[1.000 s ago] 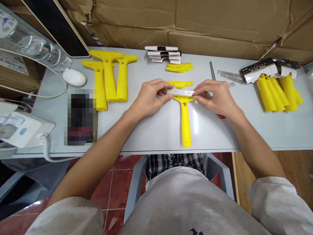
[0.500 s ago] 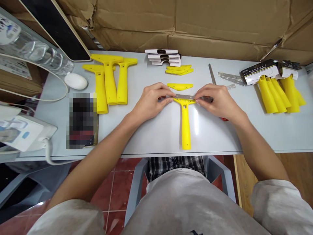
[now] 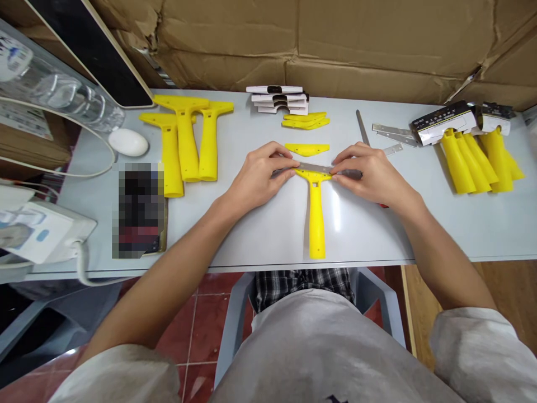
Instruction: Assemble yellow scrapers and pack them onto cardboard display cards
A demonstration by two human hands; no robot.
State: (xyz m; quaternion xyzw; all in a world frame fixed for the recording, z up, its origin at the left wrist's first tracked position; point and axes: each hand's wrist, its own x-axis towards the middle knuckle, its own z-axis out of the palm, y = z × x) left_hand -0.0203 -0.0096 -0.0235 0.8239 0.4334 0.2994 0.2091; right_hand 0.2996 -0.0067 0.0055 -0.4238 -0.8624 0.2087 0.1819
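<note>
We grasp the metal blade (image 3: 314, 167) by both ends: the fingers of our left hand (image 3: 262, 174) pinch one end, those of our right hand (image 3: 370, 172) the other. Between the two sets of fingers, the blade runs along the head of the yellow handle (image 3: 318, 218), which lies on the table (image 3: 260, 238); we cannot tell whether it is seated. Just beyond the fingers lies a single yellow strip (image 3: 307, 149). Beyond the right fingers, we find loose metal plates (image 3: 392, 130). Well left of the left fingers, three yellow handles (image 3: 188, 145) lie together.
</note>
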